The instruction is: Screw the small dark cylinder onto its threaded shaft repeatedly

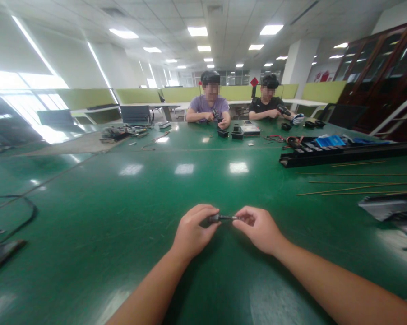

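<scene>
Close in front of me, both hands meet at a small, slim dark tool point(225, 217) held level above the green table point(139, 253). It has a thicker dark cylinder at its left end and a thin shaft with a lighter part to the right; its exact kind is not clear. Thumb and fingers of my left hand point(196, 229) pinch the thick end. My right hand point(259, 228) is closed around the thin end, with the fingertips partly hiding it.
Dark metal rail point(312, 158) and thin brass-coloured rods point(345, 183) lie to the right. A black cable point(30, 214) and a dark flat object point(3, 257) are at left. Across the table sit two people point(208, 106), holding dark power tools, with black boxes point(237, 134) before them.
</scene>
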`<state>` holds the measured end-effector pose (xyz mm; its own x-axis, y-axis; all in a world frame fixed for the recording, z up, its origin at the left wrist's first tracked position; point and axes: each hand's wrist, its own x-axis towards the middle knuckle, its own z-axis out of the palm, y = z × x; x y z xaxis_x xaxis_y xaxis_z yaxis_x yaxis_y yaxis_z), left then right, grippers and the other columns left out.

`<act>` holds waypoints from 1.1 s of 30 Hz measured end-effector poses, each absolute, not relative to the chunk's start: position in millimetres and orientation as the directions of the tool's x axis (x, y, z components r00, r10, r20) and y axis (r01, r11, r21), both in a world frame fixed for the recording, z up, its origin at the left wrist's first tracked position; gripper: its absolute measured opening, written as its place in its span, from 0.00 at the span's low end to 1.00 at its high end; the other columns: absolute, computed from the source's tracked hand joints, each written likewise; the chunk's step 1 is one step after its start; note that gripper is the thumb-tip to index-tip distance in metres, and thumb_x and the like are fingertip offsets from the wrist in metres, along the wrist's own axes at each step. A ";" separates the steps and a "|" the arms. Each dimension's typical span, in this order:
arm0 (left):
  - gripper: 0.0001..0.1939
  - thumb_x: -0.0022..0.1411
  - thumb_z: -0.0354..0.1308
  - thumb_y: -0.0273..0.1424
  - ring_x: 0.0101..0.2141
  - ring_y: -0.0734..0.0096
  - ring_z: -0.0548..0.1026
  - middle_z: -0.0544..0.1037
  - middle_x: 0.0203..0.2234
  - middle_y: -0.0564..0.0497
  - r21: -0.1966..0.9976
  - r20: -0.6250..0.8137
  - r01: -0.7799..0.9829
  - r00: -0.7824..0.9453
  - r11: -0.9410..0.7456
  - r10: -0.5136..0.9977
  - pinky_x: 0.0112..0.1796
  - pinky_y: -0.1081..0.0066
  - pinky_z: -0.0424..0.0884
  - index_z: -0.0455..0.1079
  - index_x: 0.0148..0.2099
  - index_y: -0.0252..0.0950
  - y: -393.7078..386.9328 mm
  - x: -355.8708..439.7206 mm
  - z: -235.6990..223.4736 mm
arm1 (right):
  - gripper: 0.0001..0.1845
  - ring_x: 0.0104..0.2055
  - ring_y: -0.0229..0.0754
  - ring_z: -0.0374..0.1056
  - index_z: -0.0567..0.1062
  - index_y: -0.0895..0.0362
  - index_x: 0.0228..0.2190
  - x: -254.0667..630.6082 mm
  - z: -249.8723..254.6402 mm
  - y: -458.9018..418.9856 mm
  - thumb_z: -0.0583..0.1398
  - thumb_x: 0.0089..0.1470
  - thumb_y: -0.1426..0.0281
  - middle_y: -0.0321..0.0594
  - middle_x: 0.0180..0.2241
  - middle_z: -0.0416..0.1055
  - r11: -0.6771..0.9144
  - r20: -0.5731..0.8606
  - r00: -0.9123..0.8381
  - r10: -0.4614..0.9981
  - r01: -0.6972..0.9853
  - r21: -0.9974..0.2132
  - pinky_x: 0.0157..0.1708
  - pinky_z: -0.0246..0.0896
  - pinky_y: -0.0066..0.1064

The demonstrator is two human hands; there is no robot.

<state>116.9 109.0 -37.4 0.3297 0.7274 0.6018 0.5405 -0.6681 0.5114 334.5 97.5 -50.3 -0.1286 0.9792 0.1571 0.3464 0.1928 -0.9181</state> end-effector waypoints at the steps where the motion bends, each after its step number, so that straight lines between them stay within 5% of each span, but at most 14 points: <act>1: 0.11 0.57 0.65 0.26 0.41 0.63 0.77 0.79 0.40 0.46 0.513 0.600 0.540 0.329 -0.667 0.729 0.45 0.63 0.75 0.76 0.44 0.38 109.2 116.6 -38.0 | 0.09 0.28 0.40 0.69 0.78 0.58 0.32 334.4 -50.1 97.4 0.64 0.51 0.66 0.39 0.28 0.76 0.190 0.155 -0.127 0.980 0.347 -0.918 0.28 0.62 0.28; 33: 0.12 0.56 0.66 0.25 0.42 0.64 0.77 0.79 0.40 0.48 0.509 0.602 0.556 0.315 -0.657 0.733 0.45 0.64 0.74 0.75 0.44 0.39 110.4 115.1 -39.0 | 0.10 0.27 0.40 0.68 0.78 0.59 0.32 335.6 -50.8 98.5 0.64 0.51 0.64 0.39 0.27 0.76 0.191 0.158 -0.122 0.980 0.352 -0.916 0.28 0.61 0.29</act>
